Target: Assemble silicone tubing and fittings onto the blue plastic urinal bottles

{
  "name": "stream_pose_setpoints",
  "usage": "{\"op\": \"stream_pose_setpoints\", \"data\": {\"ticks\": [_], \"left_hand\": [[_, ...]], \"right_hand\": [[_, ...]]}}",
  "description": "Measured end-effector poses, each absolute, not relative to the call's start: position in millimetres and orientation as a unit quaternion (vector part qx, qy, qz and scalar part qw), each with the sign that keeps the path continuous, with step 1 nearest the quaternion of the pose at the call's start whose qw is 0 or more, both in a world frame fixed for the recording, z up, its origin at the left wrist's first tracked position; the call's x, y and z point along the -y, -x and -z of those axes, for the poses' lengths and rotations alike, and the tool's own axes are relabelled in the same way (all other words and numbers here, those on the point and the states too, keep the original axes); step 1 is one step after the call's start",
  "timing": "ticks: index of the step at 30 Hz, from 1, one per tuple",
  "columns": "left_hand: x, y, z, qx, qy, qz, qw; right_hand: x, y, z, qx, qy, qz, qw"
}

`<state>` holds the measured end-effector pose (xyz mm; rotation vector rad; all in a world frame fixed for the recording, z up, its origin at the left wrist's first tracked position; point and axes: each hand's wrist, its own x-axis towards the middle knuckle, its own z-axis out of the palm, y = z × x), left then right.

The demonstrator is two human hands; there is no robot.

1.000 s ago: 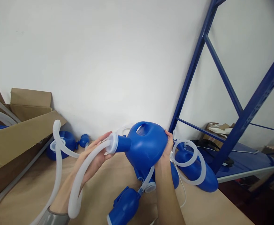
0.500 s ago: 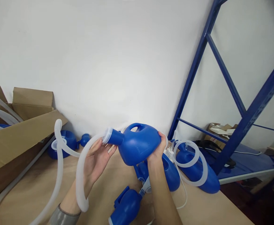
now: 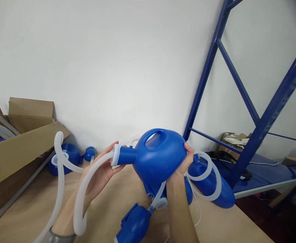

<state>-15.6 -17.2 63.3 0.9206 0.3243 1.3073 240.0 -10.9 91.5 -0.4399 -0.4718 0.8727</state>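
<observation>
A blue plastic urinal bottle (image 3: pixel 158 162) with a loop handle is held up on its side, its neck pointing left. My right hand (image 3: pixel 183 163) grips the rounded base end from below and behind. At the neck, my left hand (image 3: pixel 99 179) closes its fingers around the white cap (image 3: pixel 115 155), partly hidden behind the hose. A translucent ribbed hose (image 3: pixel 80 199) runs from that cap, curves down in front of my left wrist and loops up at the left.
An open cardboard box (image 3: pixel 23 152) with hoses stands left. Another blue bottle (image 3: pixel 68 157) sits beside it. Below my hands lies a blue bottle (image 3: pixel 135 224); right of them, a bottle with coiled hose (image 3: pixel 217 179). A blue metal rack (image 3: pixel 259 126) rises at the right.
The held bottle has come nearer and turned so its handle opening shows wider. My left hand has shifted slightly, with fingers now higher behind the cap. The view has moved a little right.
</observation>
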Motion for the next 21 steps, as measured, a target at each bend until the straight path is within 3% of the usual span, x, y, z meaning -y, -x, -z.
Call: {"op": "stream_pose_setpoints", "data": {"ticks": [5, 13, 21], "left_hand": [[25, 32, -73, -0.233, -0.441, -0.534, 0.682], [52, 49, -101, -0.355, -0.692, -0.431, 0.457], [48, 29, -94, -0.416, -0.747, -0.4, 0.329]], "right_hand": [[21, -241, -95, 0.217, 0.217, -0.441, 0.843], [29, -232, -99, 0.324, 0.124, -0.425, 0.836], [38, -227, -104, 0.367, 0.102, -0.399, 0.834]]}}
